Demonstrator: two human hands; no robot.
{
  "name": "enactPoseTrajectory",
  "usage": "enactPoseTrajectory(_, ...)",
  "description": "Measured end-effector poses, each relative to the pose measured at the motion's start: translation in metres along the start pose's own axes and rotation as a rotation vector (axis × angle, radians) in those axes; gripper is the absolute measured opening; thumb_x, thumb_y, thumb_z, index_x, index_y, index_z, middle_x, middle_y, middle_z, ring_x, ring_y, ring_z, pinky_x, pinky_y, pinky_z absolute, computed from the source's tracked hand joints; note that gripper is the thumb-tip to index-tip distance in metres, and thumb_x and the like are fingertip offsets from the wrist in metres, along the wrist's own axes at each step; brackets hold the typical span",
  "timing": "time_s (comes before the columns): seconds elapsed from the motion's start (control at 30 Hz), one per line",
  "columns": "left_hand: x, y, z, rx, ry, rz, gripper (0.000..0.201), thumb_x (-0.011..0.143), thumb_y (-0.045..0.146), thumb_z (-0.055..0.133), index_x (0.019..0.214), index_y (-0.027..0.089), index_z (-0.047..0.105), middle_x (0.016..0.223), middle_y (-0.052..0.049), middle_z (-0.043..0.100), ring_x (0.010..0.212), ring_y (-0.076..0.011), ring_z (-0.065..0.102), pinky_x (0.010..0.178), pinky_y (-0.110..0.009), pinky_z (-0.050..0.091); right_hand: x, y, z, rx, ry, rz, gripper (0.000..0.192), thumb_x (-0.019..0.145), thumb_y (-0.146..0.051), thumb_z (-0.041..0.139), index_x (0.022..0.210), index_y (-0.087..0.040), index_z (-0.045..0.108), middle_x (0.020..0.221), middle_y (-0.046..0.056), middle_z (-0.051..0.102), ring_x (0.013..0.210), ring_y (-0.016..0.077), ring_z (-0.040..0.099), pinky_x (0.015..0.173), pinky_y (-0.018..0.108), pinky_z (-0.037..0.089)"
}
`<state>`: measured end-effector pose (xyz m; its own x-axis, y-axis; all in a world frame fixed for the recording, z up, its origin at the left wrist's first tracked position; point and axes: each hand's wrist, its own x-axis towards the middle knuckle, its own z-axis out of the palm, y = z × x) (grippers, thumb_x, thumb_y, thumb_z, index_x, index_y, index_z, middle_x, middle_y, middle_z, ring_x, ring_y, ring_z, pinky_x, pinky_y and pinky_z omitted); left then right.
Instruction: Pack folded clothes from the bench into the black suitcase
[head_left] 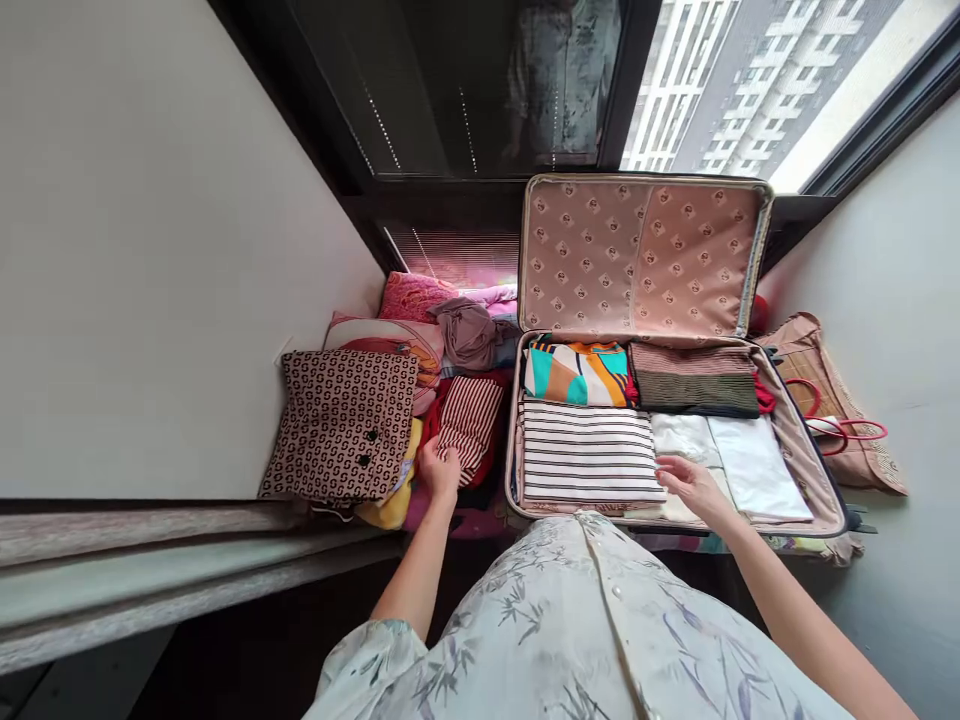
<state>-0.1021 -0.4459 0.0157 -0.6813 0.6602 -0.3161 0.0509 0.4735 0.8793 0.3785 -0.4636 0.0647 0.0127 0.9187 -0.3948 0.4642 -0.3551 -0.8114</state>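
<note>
My left hand (439, 470) is at the near-left edge of a folded garment (472, 408) with dark red and cream stripes, its fingers closed on the cloth; part of the grip is hidden. This garment lies on red cloth left of the suitcase. My right hand (694, 488) is over the open suitcase (825, 500), fingers loosely stretched and apart, at the right edge of a folded white shirt with black stripes (589, 452). Behind the shirt lie a folded multicoloured garment (577, 373) and a folded brown-green striped one (694, 380). Folded white clothes (757, 468) fill the right side.
The suitcase lid (637, 255) stands upright against the window. A patterned brown bag (341, 420), a mauve cloth (469, 332) and a pink cushion (412, 297) are heaped at the left. Right of the suitcase is a brown paper bag (817, 370) with red handles. White walls flank both sides.
</note>
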Motion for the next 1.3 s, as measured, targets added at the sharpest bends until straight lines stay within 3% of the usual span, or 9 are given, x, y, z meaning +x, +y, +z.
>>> enactPoseTrajectory(0.1, -0.023, 0.039, 0.050, 0.154, -0.205, 0.475, 0.033, 0.083, 0.017, 0.064, 0.116, 0.020, 0.063, 0.131, -0.016, 0.062, 0.133, -0.0305, 0.053, 0.119, -0.041, 0.035, 0.039, 0.018, -0.024, -0.199, 0.145, -0.062, 0.046, 0.077, -0.047, 0.061, 0.111, -0.019, 0.069, 0.097, 0.011, 0.075, 0.087, 0.0263, 0.070, 0.082, 0.042, 0.056)
enactPoseTrajectory(0.2, -0.045, 0.073, 0.119, 0.344, -0.545, 0.736, 0.052, 0.081, 0.021, 0.068, 0.132, 0.018, 0.060, 0.146, -0.018, 0.055, 0.142, -0.0350, 0.044, 0.124, -0.046, 0.025, 0.078, 0.023, -0.050, -0.473, 0.285, -0.162, 0.052, 0.079, -0.031, 0.055, 0.128, -0.015, 0.062, 0.121, 0.018, 0.070, 0.104, 0.0294, 0.066, 0.096, 0.046, 0.052)
enactPoseTrajectory(0.37, -0.060, 0.100, 0.232, 0.730, -0.867, 0.930, 0.082, 0.075, 0.015, 0.071, 0.152, 0.014, 0.044, 0.163, -0.022, 0.036, 0.157, -0.0379, 0.018, 0.127, -0.051, 0.005, 0.125, 0.018, -0.079, -0.897, 0.311, -0.265, 0.071, 0.084, -0.022, 0.055, 0.153, -0.014, 0.042, 0.147, 0.023, 0.054, 0.132, 0.0368, 0.048, 0.105, 0.050, 0.042)
enactPoseTrajectory(0.5, -0.056, 0.104, 0.284, 0.959, -0.955, 0.938, 0.092, 0.069, 0.009, 0.071, 0.156, 0.010, 0.039, 0.166, -0.028, 0.025, 0.158, -0.0461, 0.005, 0.124, -0.063, -0.002, 0.151, 0.016, -0.080, -1.017, 0.208, -0.349, 0.076, 0.083, -0.014, 0.054, 0.156, -0.010, 0.037, 0.159, 0.024, 0.041, 0.145, 0.0357, 0.037, 0.113, 0.047, 0.030)
enactPoseTrajectory(0.67, -0.049, 0.109, 0.306, 1.188, -0.971, 0.923, 0.090, 0.078, 0.006, 0.063, 0.162, 0.016, 0.032, 0.165, -0.028, 0.024, 0.154, -0.0491, 0.017, 0.117, -0.075, 0.009, 0.180, 0.014, -0.074, -1.016, 0.095, -0.400, 0.080, 0.081, -0.015, 0.059, 0.157, -0.007, 0.037, 0.162, 0.028, 0.034, 0.150, 0.0375, 0.031, 0.116, 0.046, 0.026)
enactPoseTrajectory(0.83, -0.048, 0.107, 0.320, 1.262, -0.832, 0.964, 0.074, 0.091, 0.009, 0.050, 0.161, 0.025, 0.035, 0.166, -0.024, 0.026, 0.155, -0.0471, 0.014, 0.116, -0.075, 0.011, 0.204, 0.015, -0.070, -1.057, -0.002, -0.474, 0.085, 0.081, -0.018, 0.065, 0.160, -0.013, 0.034, 0.162, 0.029, 0.033, 0.149, 0.0392, 0.033, 0.114, 0.046, 0.028)
enactPoseTrajectory(1.0, -0.051, 0.108, 0.328, 1.307, -0.794, 0.928, 0.069, 0.095, 0.014, 0.047, 0.161, 0.031, 0.037, 0.162, -0.020, 0.033, 0.152, -0.0447, 0.023, 0.116, -0.071, 0.021, 0.220, 0.012, -0.071, -1.083, -0.072, -0.475, 0.095, 0.078, -0.026, 0.072, 0.162, -0.015, 0.028, 0.162, 0.034, 0.028, 0.146, 0.0449, 0.034, 0.109, 0.051, 0.031)
enactPoseTrajectory(1.13, -0.055, 0.123, 0.332, 1.422, -0.773, 0.976, 0.074, 0.095, 0.007, 0.042, 0.163, 0.033, 0.030, 0.160, -0.020, 0.036, 0.148, -0.0398, 0.033, 0.112, -0.065, 0.034, 0.227, 0.008, -0.079, -1.103, -0.071, -0.502, 0.096, 0.081, -0.030, 0.069, 0.163, -0.013, 0.022, 0.156, 0.033, 0.038, 0.137, 0.0411, 0.044, 0.107, 0.048, 0.032)
enactPoseTrajectory(1.3, -0.060, 0.130, 0.347, 1.413, -0.746, 0.987, 0.076, 0.093, 0.006, 0.049, 0.161, 0.037, 0.034, 0.168, -0.016, 0.024, 0.153, -0.0439, 0.023, 0.112, -0.066, 0.034, 0.234, 0.005, -0.080, -0.993, -0.028, -0.456, 0.069, 0.089, -0.024, 0.061, 0.154, -0.015, 0.042, 0.129, 0.024, 0.061, 0.115, 0.0332, 0.057, 0.102, 0.045, 0.038)
